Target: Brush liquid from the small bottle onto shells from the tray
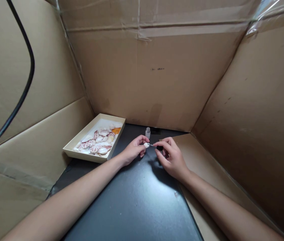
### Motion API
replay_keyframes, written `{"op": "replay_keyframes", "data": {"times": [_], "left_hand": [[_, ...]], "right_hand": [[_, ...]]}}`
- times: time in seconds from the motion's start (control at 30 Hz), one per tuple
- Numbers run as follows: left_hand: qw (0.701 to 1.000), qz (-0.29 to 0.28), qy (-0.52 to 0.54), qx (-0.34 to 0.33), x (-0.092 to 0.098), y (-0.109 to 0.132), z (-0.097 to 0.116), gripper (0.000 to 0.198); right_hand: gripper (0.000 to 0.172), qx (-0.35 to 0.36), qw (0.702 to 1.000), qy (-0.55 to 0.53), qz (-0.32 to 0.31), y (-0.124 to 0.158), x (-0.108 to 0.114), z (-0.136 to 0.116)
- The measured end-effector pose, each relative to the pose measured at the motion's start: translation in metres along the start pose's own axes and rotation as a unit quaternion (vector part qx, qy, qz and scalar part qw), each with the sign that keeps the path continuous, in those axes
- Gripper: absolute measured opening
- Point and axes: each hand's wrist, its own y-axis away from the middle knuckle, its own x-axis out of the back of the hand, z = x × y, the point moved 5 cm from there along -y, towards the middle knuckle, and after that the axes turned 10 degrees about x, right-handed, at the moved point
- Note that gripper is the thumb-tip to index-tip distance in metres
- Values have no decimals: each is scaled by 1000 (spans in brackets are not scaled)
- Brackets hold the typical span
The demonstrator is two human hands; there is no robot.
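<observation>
Between the thumb and fingers of my left hand (135, 149) is a small white shell (146, 145). My right hand (171, 156) pinches the black cap of a small brush (159, 148), like a nail polish applicator. The brush's thin tip points left and meets the shell, or comes very close to it. Just behind my left fingertips stands a small clear bottle (147, 132), upright and without a cap. To the left of my left hand, a shallow cream tray (86, 156) holds several shells (99, 142), white and reddish-striped, and one orange piece (116, 130).
Cardboard walls (142, 80) enclose the dark table (132, 204) at the back and both sides. A cardboard sheet (199, 160) lies along the right. A black cable (30, 67) hangs at the upper left.
</observation>
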Motion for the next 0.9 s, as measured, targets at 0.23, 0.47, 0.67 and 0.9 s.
{"op": "replay_keyframes", "data": {"times": [0.23, 0.47, 0.67, 0.9], "left_hand": [[1000, 8, -18, -2, -1, 1, 1, 24], [999, 13, -36, 7, -2, 3, 3, 22], [1000, 4, 1, 3, 0, 1, 2, 28], [998, -5, 63, 12, 2, 1, 1, 32]], "right_hand": [[18, 8, 1000, 2, -10, 0, 0, 0], [17, 11, 1000, -12, -9, 0, 0, 0], [16, -7, 1000, -1, -3, 0, 1, 3], [14, -12, 1000, -17, 5, 0, 1, 2]]}}
